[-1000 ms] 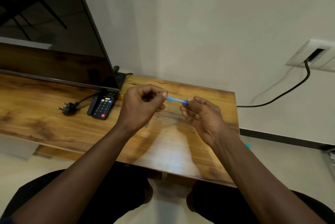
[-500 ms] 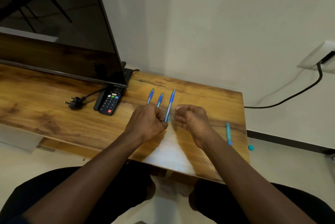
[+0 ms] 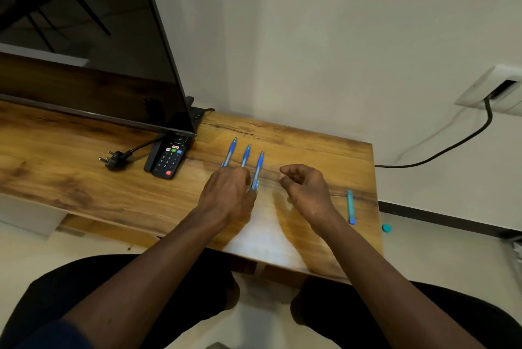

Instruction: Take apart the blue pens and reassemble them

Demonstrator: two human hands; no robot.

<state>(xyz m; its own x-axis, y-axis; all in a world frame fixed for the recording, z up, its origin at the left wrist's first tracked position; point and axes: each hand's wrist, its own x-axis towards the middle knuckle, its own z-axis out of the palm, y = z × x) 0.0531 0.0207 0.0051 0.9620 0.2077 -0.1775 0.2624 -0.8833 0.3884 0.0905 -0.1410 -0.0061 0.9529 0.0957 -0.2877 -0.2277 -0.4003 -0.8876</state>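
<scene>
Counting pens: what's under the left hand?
Left hand covers the near ends of the leftmost pen and middle pen; rightmost pen lies beside it. Anything else beneath is hidden.

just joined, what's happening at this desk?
A person sits at a wooden desk with three blue pens lined up side by side. The left hand is at the near end of the rightmost pen; its grip is hidden. The right hand hovers beside it, loosely curled and empty. A teal pen lies apart near the desk's right edge.
</scene>
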